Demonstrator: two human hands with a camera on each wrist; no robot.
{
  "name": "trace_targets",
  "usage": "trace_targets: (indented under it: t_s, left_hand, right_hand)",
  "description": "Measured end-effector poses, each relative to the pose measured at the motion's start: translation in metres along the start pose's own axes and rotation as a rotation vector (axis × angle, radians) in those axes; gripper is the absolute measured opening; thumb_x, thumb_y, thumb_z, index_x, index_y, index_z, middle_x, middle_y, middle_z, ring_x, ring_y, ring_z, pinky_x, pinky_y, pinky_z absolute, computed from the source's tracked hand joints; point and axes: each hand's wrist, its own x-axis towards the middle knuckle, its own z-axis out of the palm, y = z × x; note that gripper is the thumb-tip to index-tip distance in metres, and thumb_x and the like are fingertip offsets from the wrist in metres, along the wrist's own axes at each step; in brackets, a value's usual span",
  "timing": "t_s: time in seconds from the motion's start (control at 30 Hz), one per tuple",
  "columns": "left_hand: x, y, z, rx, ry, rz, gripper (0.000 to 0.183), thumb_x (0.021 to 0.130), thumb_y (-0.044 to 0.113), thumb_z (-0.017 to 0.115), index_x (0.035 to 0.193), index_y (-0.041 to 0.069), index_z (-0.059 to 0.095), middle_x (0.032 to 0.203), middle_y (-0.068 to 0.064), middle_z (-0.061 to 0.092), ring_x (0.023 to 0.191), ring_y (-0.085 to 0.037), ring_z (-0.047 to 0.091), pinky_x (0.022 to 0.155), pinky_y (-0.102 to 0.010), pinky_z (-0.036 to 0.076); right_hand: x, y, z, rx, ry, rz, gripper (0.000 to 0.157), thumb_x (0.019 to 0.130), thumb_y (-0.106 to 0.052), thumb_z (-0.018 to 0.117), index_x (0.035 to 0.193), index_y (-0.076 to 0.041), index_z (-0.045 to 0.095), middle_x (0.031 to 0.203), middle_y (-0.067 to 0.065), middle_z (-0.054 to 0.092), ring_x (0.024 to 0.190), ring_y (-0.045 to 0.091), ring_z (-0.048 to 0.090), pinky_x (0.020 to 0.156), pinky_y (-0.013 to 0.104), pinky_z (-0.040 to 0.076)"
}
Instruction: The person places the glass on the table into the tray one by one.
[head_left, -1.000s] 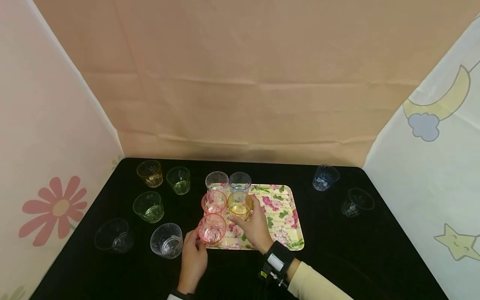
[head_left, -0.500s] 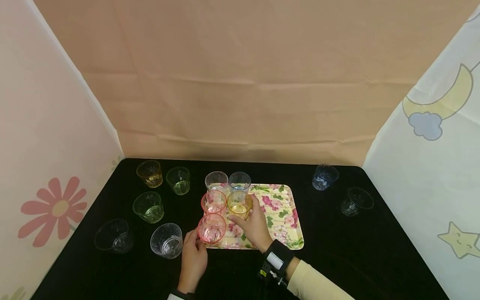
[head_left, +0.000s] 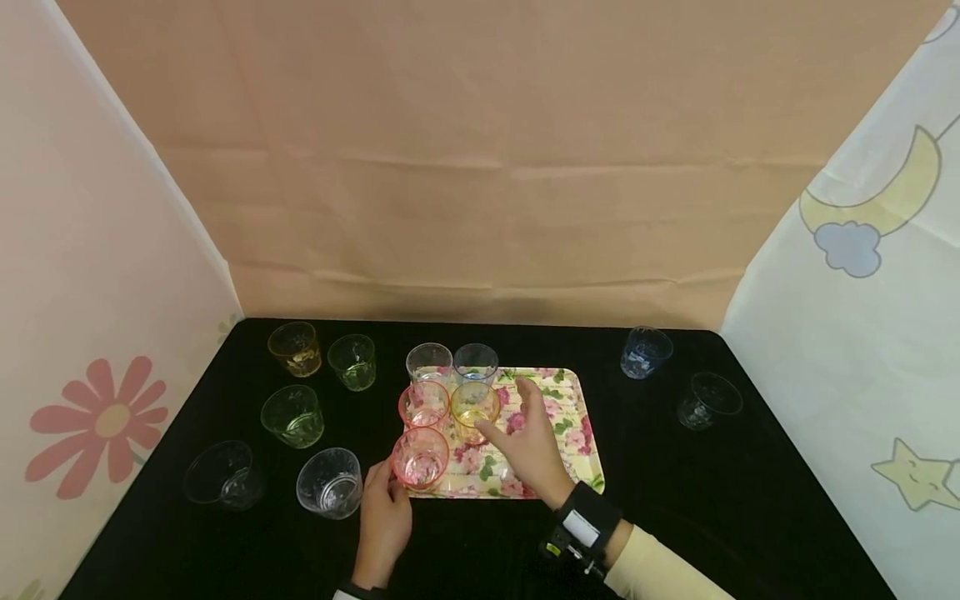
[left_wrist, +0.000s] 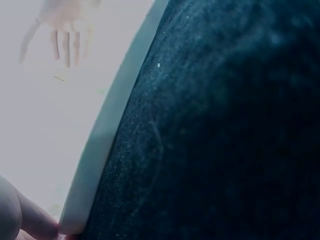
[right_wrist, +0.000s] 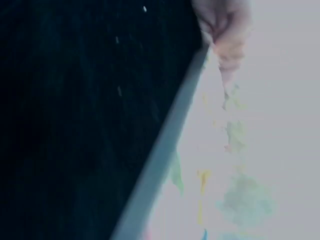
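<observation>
My left hand (head_left: 385, 517) grips the near left corner of a floral tray (head_left: 570, 417), its fingertips right beside the front pink glass (head_left: 421, 458). Fingers (left_wrist: 37, 220) of that hand meet the tray's edge in the left wrist view. Over the tray, my right hand (head_left: 534, 450) is spread just right of a yellow glass (head_left: 476, 404), with its thumb close to the glass. Also on the tray are a second pink glass (head_left: 423, 406), a clear glass (head_left: 430, 364) and a bluish glass (head_left: 476, 363), all upright. Glare washes out the tray in both wrist views.
Left of the tray stand an amber glass (head_left: 295, 350), two green glasses (head_left: 352, 363) and two clear glasses (head_left: 329, 483). At the right are a blue glass (head_left: 646, 353) and a clear glass (head_left: 708, 402). Walls of hung paper (head_left: 480, 208) bound the black table (head_left: 652, 500).
My right hand has let go of the yellow glass and moved a little right, its fingers opening. The left hand keeps its place at the tray's corner.
</observation>
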Motion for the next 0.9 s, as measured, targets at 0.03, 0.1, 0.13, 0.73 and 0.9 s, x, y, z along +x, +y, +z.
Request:
trace_targets:
  t_s: [0.03,0.1,0.13,0.73,0.9]
  left_hand:
    - [0.0,-0.001,0.0,0.0,-0.006,-0.006,0.04,0.086,-0.01,0.044,0.125,-0.015,0.053,0.119,-0.026,0.053,0.114,-0.04,0.048,0.096,-0.054,0.039]
    - [0.0,-0.001,0.0,0.006,-0.009,-0.007,0.04,0.086,-0.01,0.044,0.125,-0.015,0.053,0.119,-0.026,0.053,0.114,-0.04,0.048,0.097,-0.055,0.038]
    - [0.001,-0.002,0.0,0.009,-0.01,-0.01,0.04,0.086,-0.01,0.044,0.125,-0.015,0.053,0.119,-0.026,0.054,0.114,-0.04,0.048,0.097,-0.054,0.038]
    - [0.0,0.0,0.0,0.019,-0.006,-0.004,0.039,0.086,-0.01,0.045,0.124,-0.015,0.054,0.118,-0.026,0.054,0.114,-0.04,0.049,0.097,-0.055,0.038]
    - [0.0,0.0,-0.001,0.028,-0.006,-0.002,0.039,0.087,-0.01,0.045,0.124,-0.014,0.054,0.119,-0.025,0.054,0.115,-0.04,0.048,0.097,-0.055,0.038]
  right_hand:
    - [0.001,-0.001,-0.005,-0.001,0.014,-0.016,0.092,0.081,-0.042,0.07,0.15,-0.008,0.02,0.154,0.017,0.025,0.14,0.033,0.025,0.11,0.05,0.025]
    - [0.002,-0.002,-0.018,0.005,0.039,-0.059,0.088,0.083,-0.042,0.068,0.15,-0.009,0.021,0.155,0.014,0.025,0.141,0.03,0.024,0.112,0.049,0.023]
    - [0.003,-0.003,-0.024,0.002,0.054,-0.084,0.087,0.084,-0.041,0.068,0.15,-0.01,0.022,0.155,0.013,0.025,0.142,0.028,0.023,0.112,0.048,0.023]
    - [0.039,0.032,-0.158,-0.242,0.525,-0.198,0.089,0.077,-0.025,0.077,0.149,-0.006,0.029,0.151,0.014,0.032,0.138,0.025,0.028,0.113,0.045,0.02]
    - [0.039,0.05,-0.196,-0.263,0.614,-0.091,0.09,0.079,-0.029,0.074,0.15,-0.008,0.023,0.153,0.013,0.028,0.14,0.022,0.024,0.115,0.041,0.017]
